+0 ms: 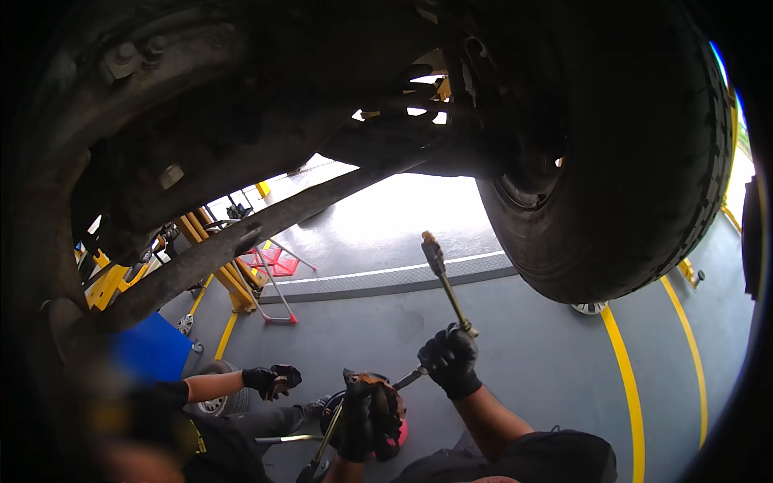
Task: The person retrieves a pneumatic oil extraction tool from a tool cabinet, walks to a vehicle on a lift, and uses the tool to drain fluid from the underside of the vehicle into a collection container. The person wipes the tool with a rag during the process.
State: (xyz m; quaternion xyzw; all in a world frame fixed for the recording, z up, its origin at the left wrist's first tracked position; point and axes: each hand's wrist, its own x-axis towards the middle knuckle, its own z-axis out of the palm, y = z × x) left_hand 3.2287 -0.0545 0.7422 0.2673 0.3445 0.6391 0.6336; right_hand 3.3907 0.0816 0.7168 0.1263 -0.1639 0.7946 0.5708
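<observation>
Presently, the grimy metal underside and treaded rubber tyre were both in place, not yet met by the slender, brass-toned metal tool gripped head-up below the underside in the gloved right hand, while the gloved left hand was too shadowed to tell its hold.
</observation>
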